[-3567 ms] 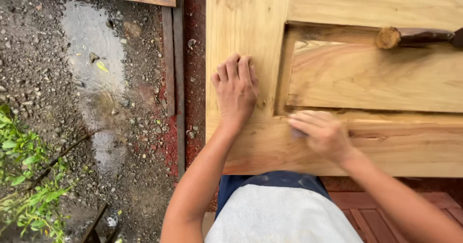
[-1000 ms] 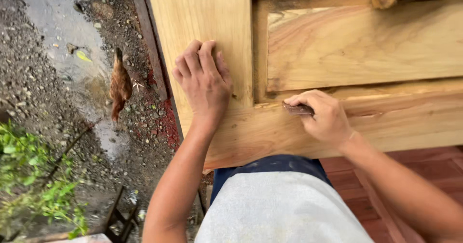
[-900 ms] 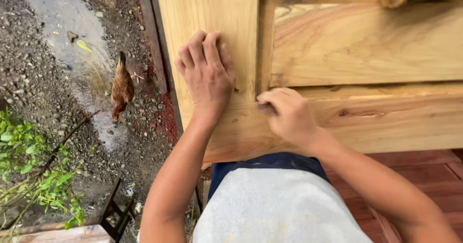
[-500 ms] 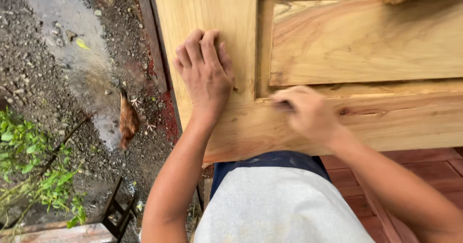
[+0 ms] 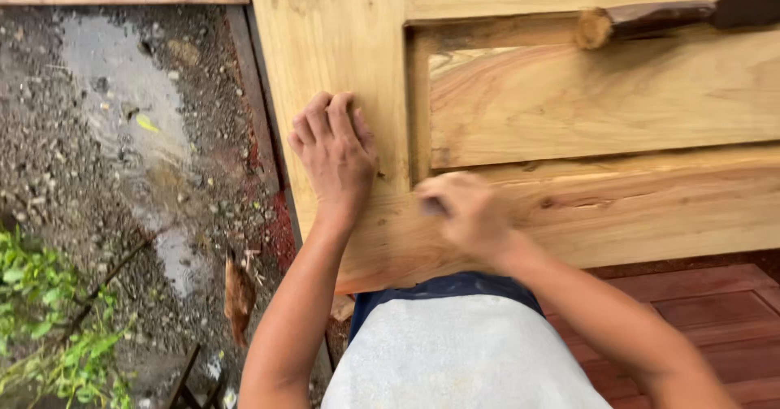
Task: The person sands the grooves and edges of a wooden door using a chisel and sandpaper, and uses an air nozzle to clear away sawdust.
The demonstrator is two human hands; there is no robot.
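A pale wooden door (image 5: 341, 43) with a recessed panel (image 5: 601, 100) lies flat in front of me. My left hand (image 5: 333, 153) rests palm down on its left stile, fingers spread a little. My right hand (image 5: 467, 214) is blurred with motion on the bottom rail, fingers curled around a small dark piece, likely sandpaper (image 5: 433, 207), pressed to the wood near the panel's lower left corner. A tool with a round wooden handle (image 5: 642, 21) lies across the panel's top edge.
Wet gravel ground with a puddle (image 5: 122, 108) lies to the left. A brown chicken (image 5: 240, 295) stands by the door's lower left corner. Green leaves (image 5: 41, 328) fill the bottom left. A reddish wooden panel (image 5: 699, 320) lies under the door at bottom right.
My right hand has rubbed back and forth along the bottom rail and now sits left of its place 3.6 s ago. The chicken has walked down the gravel. The left hand stayed put.
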